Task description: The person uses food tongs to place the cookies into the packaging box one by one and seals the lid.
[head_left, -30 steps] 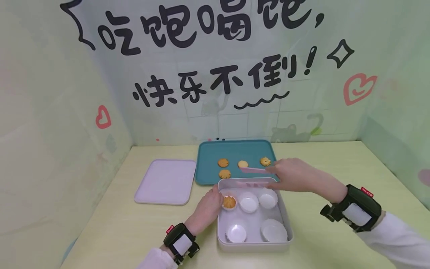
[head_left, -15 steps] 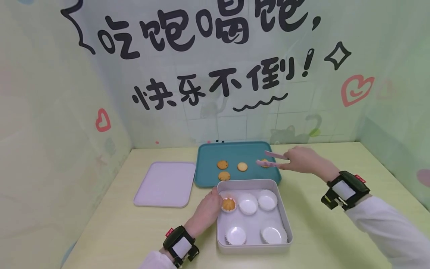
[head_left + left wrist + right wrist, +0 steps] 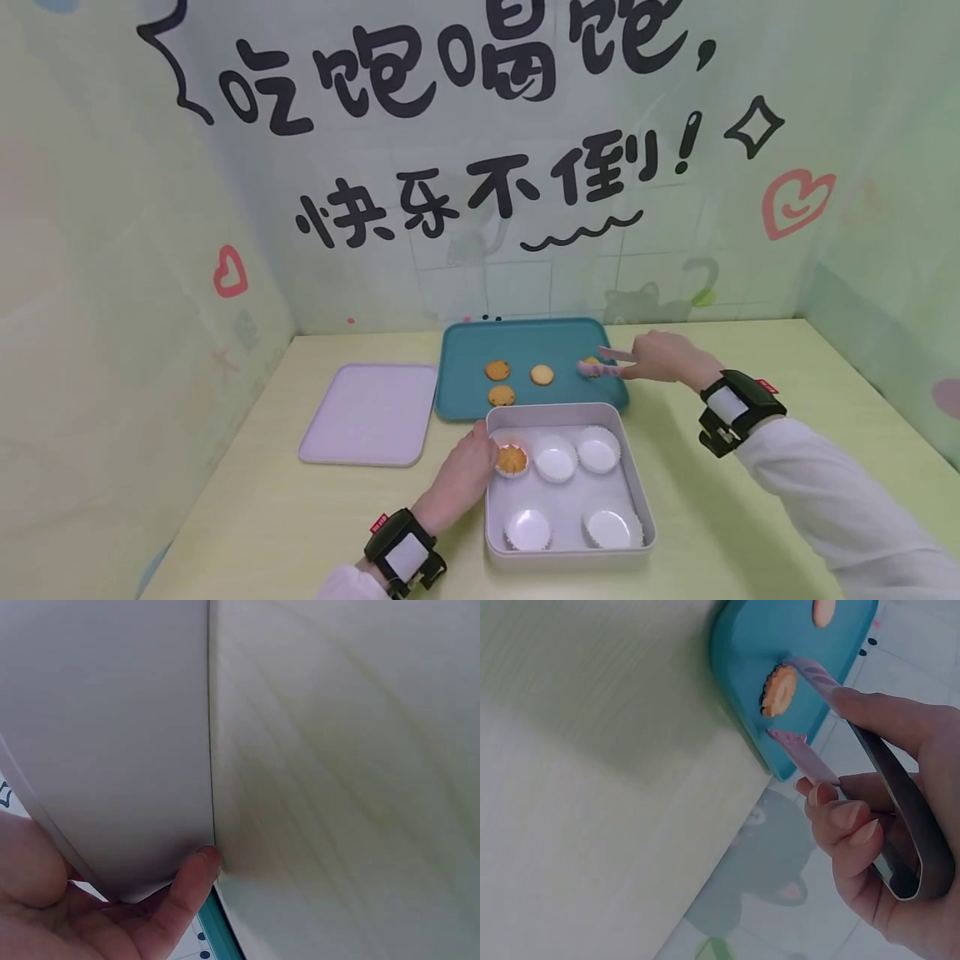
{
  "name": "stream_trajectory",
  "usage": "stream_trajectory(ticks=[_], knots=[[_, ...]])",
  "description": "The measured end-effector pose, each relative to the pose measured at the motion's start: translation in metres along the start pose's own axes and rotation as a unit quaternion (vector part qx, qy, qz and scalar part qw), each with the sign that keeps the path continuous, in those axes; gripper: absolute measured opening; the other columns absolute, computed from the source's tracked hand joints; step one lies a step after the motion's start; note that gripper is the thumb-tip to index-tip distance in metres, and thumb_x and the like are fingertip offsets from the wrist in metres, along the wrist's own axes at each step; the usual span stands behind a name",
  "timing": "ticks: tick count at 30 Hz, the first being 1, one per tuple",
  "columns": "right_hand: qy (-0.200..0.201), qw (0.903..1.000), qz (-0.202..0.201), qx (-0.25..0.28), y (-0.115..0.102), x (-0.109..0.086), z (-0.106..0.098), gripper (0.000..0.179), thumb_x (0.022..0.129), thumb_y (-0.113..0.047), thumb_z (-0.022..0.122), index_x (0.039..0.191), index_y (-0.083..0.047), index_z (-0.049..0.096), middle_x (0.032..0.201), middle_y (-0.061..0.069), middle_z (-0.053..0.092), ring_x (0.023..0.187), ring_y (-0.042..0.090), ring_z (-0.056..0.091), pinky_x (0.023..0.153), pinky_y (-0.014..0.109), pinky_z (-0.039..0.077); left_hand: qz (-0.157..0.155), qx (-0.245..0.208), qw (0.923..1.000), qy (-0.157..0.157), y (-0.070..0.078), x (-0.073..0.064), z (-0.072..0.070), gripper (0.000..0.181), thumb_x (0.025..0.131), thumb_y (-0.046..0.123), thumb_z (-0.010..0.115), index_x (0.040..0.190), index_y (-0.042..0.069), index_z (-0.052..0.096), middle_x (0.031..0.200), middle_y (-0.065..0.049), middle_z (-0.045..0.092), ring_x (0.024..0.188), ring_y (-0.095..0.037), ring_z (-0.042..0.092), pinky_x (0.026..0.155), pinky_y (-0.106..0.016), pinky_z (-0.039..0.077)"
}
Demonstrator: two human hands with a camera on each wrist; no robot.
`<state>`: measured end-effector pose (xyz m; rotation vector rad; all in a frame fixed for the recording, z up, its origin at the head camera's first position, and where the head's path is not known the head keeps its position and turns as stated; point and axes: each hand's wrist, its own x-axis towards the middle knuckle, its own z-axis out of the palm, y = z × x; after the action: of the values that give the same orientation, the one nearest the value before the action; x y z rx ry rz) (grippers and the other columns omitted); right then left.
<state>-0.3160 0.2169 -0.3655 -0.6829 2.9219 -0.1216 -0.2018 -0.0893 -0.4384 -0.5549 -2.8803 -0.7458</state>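
Note:
My right hand (image 3: pixel 667 357) holds tongs (image 3: pixel 889 776) with pink tips and a metal spring body. The tips stand apart on either side of a scalloped cookie (image 3: pixel 778 691) at the right end of the teal tray (image 3: pixel 457 407). In the right wrist view there is a gap between the lower tip and the cookie; contact with the upper tip is unclear. My left hand (image 3: pixel 465 468) grips the far left corner of a whitish box (image 3: pixel 568 562), fingers curled round it in the left wrist view. Inside are several white paper cups (image 3: pixel 556 460), one holding a flower-shaped cookie (image 3: pixel 512 459).
Round cookies (image 3: pixel 542 375) lie elsewhere on the teal tray, behind the box. A lilac tray (image 3: pixel 367 415) rests on the table left of it. A printed backdrop (image 3: pixel 540 283) stands along the table's far edge.
My right hand has moved back and right, from above the box's far rim to the scalloped cookie. The tongs' tips have spread round it. My left hand stays at the box corner.

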Motion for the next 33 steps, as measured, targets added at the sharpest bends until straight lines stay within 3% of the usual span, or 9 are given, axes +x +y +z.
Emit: stream_trajectory(ticks=[2, 10, 13, 18, 24, 26, 29, 33], knots=[[-0.007, 1.0000, 0.001, 0.002, 0.000, 0.000, 0.002, 0.049, 0.085, -0.038, 0.057, 0.129, -0.017, 0.052, 0.050, -0.005, 0.027, 0.045, 0.010, 0.025, 0.042, 0.025, 0.023, -0.004, -0.005, 1.0000, 0.001, 0.000, 0.000, 0.000, 0.022, 0.091, 0.002, 0.043, 0.104, -0.016, 0.042, 0.073, -0.016, 0.050, 0.062, -0.022, 0.054, 0.050, -0.030, 0.047], [-0.025, 0.9994, -0.011, 0.020, 0.003, 0.002, 0.008, 0.047, 0.088, -0.034, 0.053, 0.132, -0.017, 0.049, 0.048, -0.004, 0.030, 0.040, 0.011, 0.032, 0.040, 0.025, 0.028, -0.006, -0.005, 1.0000, 0.002, 0.001, -0.002, 0.002, 0.022, 0.091, 0.003, 0.043, 0.103, -0.016, 0.042, 0.072, -0.015, 0.050, 0.061, -0.021, 0.053, 0.048, -0.029, 0.046], [-0.022, 0.9988, -0.009, 0.043, 0.005, 0.001, 0.009, 0.037, 0.086, -0.029, 0.055, 0.115, -0.007, 0.063, 0.049, -0.002, 0.037, 0.038, 0.012, 0.039, 0.039, 0.026, 0.033, -0.005, -0.006, 1.0000, 0.002, 0.001, -0.003, 0.002, 0.022, 0.091, 0.002, 0.044, 0.103, -0.016, 0.042, 0.073, -0.015, 0.050, 0.061, -0.021, 0.053, 0.048, -0.029, 0.046], [-0.012, 0.9968, -0.018, 0.077, 0.010, 0.001, 0.012, 0.031, 0.086, -0.030, 0.057, 0.097, -0.003, 0.069, 0.049, -0.001, 0.040, 0.035, 0.014, 0.042, 0.040, 0.028, 0.038, -0.007, -0.010, 0.9999, -0.007, 0.001, -0.003, 0.002, 0.023, 0.092, 0.002, 0.043, 0.105, -0.016, 0.041, 0.075, -0.016, 0.051, 0.064, -0.021, 0.054, 0.051, -0.029, 0.047], [-0.009, 0.9942, -0.013, 0.106, 0.017, -0.002, 0.012, 0.040, 0.087, -0.042, 0.056, 0.093, -0.006, 0.070, 0.048, -0.001, 0.041, 0.035, 0.013, 0.038, 0.043, 0.030, 0.039, -0.009, -0.006, 0.9999, -0.010, 0.002, -0.002, 0.001, 0.024, 0.092, 0.004, 0.042, 0.105, -0.016, 0.041, 0.077, -0.016, 0.051, 0.065, -0.020, 0.054, 0.052, -0.029, 0.047], [-0.004, 0.9940, -0.013, 0.108, 0.018, -0.006, 0.008, 0.037, 0.087, -0.041, 0.056, 0.096, -0.008, 0.070, 0.050, -0.001, 0.042, 0.035, 0.013, 0.038, 0.044, 0.030, 0.039, -0.009, -0.003, 0.9999, -0.009, 0.001, -0.001, 0.001, 0.023, 0.092, 0.004, 0.042, 0.105, -0.016, 0.042, 0.076, -0.015, 0.051, 0.064, -0.020, 0.054, 0.052, -0.029, 0.047], [0.006, 0.9938, -0.019, 0.109, 0.017, -0.015, -0.002, 0.028, 0.087, -0.033, 0.058, 0.083, -0.008, 0.067, 0.052, 0.000, 0.044, 0.035, 0.014, 0.041, 0.043, 0.030, 0.040, -0.013, -0.002, 0.9999, -0.009, 0.001, -0.001, 0.000, 0.023, 0.093, 0.005, 0.042, 0.105, -0.015, 0.042, 0.076, -0.015, 0.051, 0.063, -0.019, 0.054, 0.052, -0.028, 0.047], [0.014, 0.9940, -0.041, 0.101, 0.012, -0.030, -0.016, 0.026, 0.086, -0.032, 0.059, 0.077, -0.008, 0.061, 0.055, 0.000, 0.044, 0.036, 0.013, 0.044, 0.042, 0.029, 0.041, -0.013, -0.006, 0.9999, -0.010, 0.002, 0.000, -0.002, 0.022, 0.092, 0.004, 0.042, 0.104, -0.015, 0.042, 0.075, -0.014, 0.051, 0.063, -0.019, 0.053, 0.052, -0.028, 0.047]])
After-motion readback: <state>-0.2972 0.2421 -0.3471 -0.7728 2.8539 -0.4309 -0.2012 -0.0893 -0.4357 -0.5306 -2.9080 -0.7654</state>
